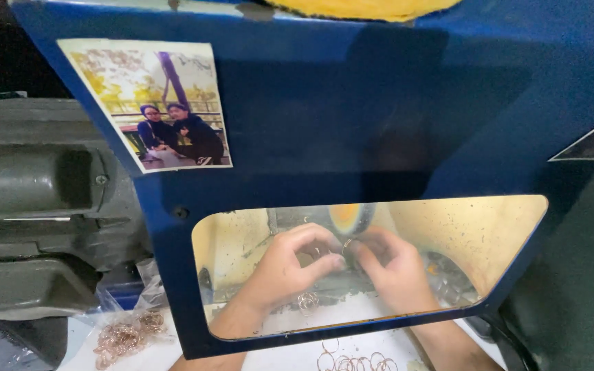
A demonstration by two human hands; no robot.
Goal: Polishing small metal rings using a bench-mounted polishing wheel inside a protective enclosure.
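- Blue hood (393, 117) fills most of the view; both hands work behind its clear window (489, 240).
- Left hand (284, 271) inside the hood, fingers curled, thumb and forefinger pinched shut on a small metal ring (347, 244) at the centre of the window.
- Right hand (393, 268) meets it from the other side; its fingertips close on the same ring, so the 2 hands touch around it.
- Ring sits just below a spinning wheel (349, 216), blurred orange-yellow; cannot tell whether ring and wheel touch.
- A small cluster of wire rings (307, 301) lies on the floor of the hood, below the left hand.
- White worktop (290, 357) in front of the hood carries a row of thin rings (355, 361) at the bottom edge of the view.
- Pile of copper-coloured rings (126, 336) lies left, beside a clear plastic bag (147, 292).
- Photo print (151, 103) of 2 seated people is stuck on the hood, upper left.
- Grey motor housing (32, 206) stands left of the hood.
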